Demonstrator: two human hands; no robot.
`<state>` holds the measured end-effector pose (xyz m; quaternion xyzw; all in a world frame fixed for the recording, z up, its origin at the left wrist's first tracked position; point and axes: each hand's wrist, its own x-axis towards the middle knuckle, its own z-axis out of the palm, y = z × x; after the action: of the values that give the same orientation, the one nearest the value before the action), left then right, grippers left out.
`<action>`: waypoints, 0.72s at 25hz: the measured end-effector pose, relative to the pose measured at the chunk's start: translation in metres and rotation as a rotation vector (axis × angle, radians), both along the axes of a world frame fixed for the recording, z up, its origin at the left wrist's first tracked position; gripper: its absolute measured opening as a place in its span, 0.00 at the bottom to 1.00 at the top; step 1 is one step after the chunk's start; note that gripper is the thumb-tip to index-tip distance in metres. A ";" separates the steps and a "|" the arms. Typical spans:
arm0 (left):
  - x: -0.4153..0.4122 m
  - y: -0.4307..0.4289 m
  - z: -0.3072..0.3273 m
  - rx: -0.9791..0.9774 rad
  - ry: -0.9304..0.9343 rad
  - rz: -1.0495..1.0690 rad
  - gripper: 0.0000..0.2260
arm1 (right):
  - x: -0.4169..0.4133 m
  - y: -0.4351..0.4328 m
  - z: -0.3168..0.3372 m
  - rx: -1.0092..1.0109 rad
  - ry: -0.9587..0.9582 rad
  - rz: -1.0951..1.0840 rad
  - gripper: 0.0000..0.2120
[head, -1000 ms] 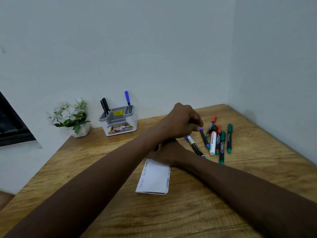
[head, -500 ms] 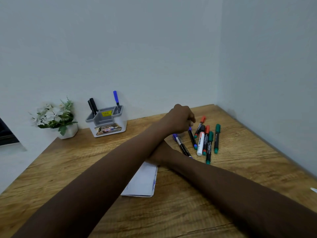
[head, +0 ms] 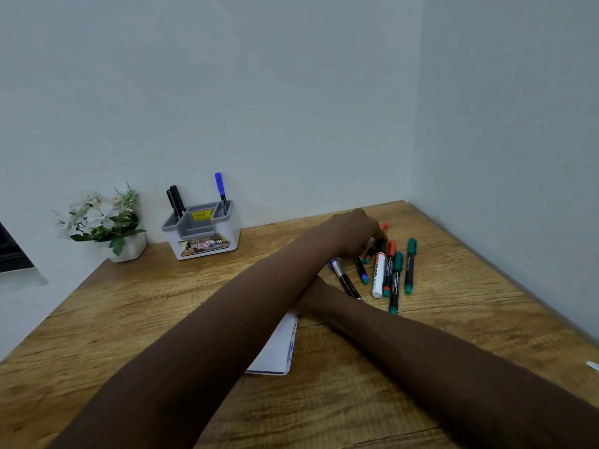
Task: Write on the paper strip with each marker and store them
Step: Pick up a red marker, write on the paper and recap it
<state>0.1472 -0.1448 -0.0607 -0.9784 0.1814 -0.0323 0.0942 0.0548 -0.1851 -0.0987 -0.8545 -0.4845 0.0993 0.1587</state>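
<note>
The left hand (head: 353, 234) curled down over the loose markers (head: 393, 273) on the counter (head: 453, 319), grip impossible to tell. The right hand was hidden under the crossing forearm, near the paper strip (head: 278, 351). Markers looked light, stiff and likely to roll, so best pinched mid-barrel.

Above the wooden table (head: 470, 303), the left forearm (head: 227, 325) and the right forearm (head: 437, 361) were bare and smooth from the table's near edge to the wrists, the left hand (head: 351, 233) was bare too, and the right hand lay mostly hidden.
</note>
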 end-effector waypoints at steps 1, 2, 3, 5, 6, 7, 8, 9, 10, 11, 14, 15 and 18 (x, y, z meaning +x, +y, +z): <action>0.001 0.002 0.000 -0.006 -0.022 0.019 0.22 | 0.001 0.001 -0.001 0.012 0.005 -0.004 0.22; 0.002 0.004 -0.001 -0.007 -0.043 0.038 0.21 | 0.001 0.002 -0.001 0.018 0.008 0.001 0.22; 0.002 0.005 0.000 0.001 -0.059 0.049 0.19 | 0.002 0.003 -0.002 0.041 0.020 -0.001 0.22; 0.000 0.007 0.003 0.055 -0.082 0.027 0.16 | 0.003 0.007 -0.005 0.090 0.043 0.004 0.22; -0.003 0.009 0.005 0.106 -0.098 -0.003 0.15 | 0.003 0.008 -0.005 0.107 0.042 0.003 0.22; -0.005 0.010 0.008 0.174 -0.126 -0.044 0.14 | 0.003 0.011 -0.008 0.140 0.041 -0.002 0.22; -0.008 0.012 0.011 0.244 -0.165 -0.090 0.13 | 0.003 0.013 -0.009 0.176 0.035 -0.001 0.22; -0.011 0.015 0.015 0.292 -0.208 -0.133 0.12 | 0.003 0.016 -0.011 0.221 0.037 0.003 0.23; -0.016 0.018 0.020 0.307 -0.249 -0.163 0.12 | 0.003 0.018 -0.011 0.264 0.027 0.008 0.23; -0.021 0.022 0.025 0.297 -0.280 -0.186 0.13 | 0.003 0.020 -0.011 0.343 0.034 0.004 0.21; -0.052 0.043 0.037 0.149 -0.350 -0.204 0.17 | 0.004 0.023 -0.012 0.610 0.161 0.010 0.13; -0.065 0.055 0.039 0.063 -0.366 -0.166 0.20 | 0.004 0.024 -0.012 0.633 0.178 0.024 0.09; -0.104 0.099 0.033 -0.161 -0.405 -0.029 0.21 | 0.005 0.025 -0.009 0.691 0.242 0.027 0.05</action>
<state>0.0434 -0.0457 -0.0276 -0.9536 0.1695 -0.2438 0.0499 0.0598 -0.1598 -0.1079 -0.7259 -0.4786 0.0320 0.4929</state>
